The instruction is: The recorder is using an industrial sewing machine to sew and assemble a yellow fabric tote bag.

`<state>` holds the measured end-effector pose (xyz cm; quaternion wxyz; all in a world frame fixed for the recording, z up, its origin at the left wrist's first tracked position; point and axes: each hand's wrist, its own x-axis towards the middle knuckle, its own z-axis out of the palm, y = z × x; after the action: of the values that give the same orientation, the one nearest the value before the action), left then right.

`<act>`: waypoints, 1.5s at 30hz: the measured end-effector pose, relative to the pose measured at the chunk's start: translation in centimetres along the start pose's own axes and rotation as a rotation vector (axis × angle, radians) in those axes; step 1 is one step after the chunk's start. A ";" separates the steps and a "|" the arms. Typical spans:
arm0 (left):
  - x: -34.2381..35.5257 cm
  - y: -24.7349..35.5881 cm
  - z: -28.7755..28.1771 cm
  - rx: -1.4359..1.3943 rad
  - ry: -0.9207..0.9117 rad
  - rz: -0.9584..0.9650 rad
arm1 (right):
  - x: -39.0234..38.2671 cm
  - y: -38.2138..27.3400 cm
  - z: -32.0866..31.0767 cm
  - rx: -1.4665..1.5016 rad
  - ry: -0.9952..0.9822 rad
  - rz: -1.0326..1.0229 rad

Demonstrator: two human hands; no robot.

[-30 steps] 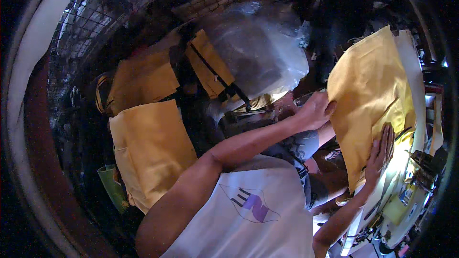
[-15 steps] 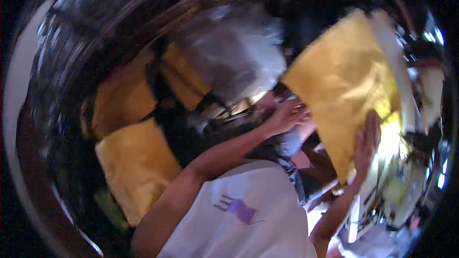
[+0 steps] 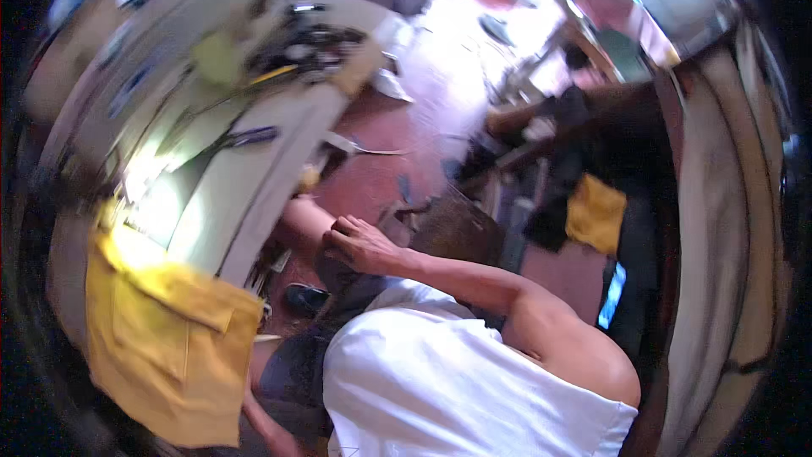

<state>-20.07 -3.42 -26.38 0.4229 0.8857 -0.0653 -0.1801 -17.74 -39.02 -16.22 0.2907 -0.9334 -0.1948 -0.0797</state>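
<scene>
Near left, the flat yellow fabric panel with a stitched flap [image 3: 165,355] sits in the glare beside the long, pale worktable [image 3: 233,195]; I'd keep it smooth and supported. The left hand is hidden, its grip untellable. The right arm bends inward, its bare hand [image 3: 364,244] curled by the leg [image 3: 306,220], hold unclear.

No lettering, label, number or sign can be read anywhere — much of the view is blurred.
</scene>
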 end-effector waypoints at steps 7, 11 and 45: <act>7.2 5.8 4.1 0.101 -0.348 0.247 | -4.5 5.0 -1.7 0.624 -0.275 0.676; 8.6 7.4 6.5 0.106 -0.413 0.292 | -8.0 7.0 -1.8 1.105 -0.466 0.828; 20.2 14.5 16.0 -0.059 -0.248 0.605 | -9.7 6.2 1.9 0.724 -0.303 0.891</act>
<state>-6.79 -29.62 -29.77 0.4715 0.7849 -0.3712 -0.1544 -23.96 -45.67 -23.49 0.5651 -0.7676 0.1615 0.2557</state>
